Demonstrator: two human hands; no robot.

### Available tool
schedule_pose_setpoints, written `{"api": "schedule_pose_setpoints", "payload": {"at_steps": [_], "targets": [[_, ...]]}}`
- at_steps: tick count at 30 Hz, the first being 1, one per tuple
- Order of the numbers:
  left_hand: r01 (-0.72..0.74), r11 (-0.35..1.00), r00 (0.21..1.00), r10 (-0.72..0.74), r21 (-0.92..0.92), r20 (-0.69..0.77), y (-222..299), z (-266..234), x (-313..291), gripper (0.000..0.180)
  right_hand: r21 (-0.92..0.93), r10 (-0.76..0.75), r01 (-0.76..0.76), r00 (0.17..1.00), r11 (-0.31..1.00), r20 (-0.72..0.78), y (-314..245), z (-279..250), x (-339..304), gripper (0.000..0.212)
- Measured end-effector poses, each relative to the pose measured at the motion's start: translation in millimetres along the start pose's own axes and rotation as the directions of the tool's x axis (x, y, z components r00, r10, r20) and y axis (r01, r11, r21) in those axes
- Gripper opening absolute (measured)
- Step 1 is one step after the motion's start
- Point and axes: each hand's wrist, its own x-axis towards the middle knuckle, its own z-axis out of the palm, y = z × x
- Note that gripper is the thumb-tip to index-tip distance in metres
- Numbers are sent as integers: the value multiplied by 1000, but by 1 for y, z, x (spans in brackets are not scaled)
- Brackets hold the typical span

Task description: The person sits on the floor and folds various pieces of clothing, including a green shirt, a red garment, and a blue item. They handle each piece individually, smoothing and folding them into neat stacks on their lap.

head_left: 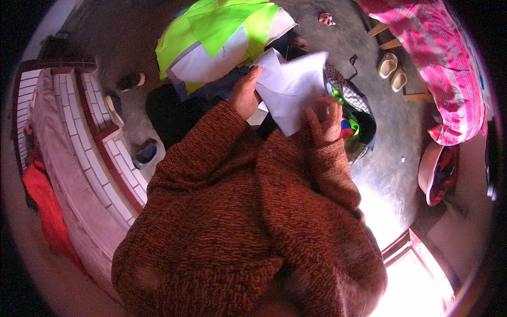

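A white piece of cloth (293, 87) is held up in front of my body, creased, with a loose thread across its face. My left hand (246, 94) grips its left edge, thumb on top. At its lower right edge, my right hand (325, 119) has bent fingers closed against the cloth; the fingertips are partly in shadow. Just beyond lies a heap of neon yellow-green cloth pieces (214, 31) and a white cloth panel (211, 64), over dark fabric. Right of my right hand, a dark mesh-sided bag (364, 113) holds green, red and blue scraps.
A bed or seat with a pink plaid cover (438, 58) stands at the far right, near cream clogs (393, 71). A pink basin (430, 174) sits below it. To the left are white-tiled brickwork (79, 132), loose shoes (147, 153) and a red cloth (47, 206).
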Motion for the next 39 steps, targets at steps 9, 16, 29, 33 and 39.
{"api": "schedule_pose_setpoints", "payload": {"at_steps": [9,16,29,33,39], "targets": [[5,995,995,5,-100,97,19,15,-7,47,597,519,-518,833,612,192,-9,1,1,67],[17,996,990,-5,-82,143,18,22,-12,34,549,534,-558,816,623,223,70,15,-13,51],[-98,887,959,-37,452,279,38,18,-30,64,862,177,-428,903,272,392,0,-49,43,21],[-158,864,937,-23,479,350,57,22,-26,68,873,-31,-456,883,175,468,-26,-66,80,28],[-420,754,888,226,505,400,157,63,-14,57,954,-7,-234,971,188,240,-63,-37,160,25]]}}
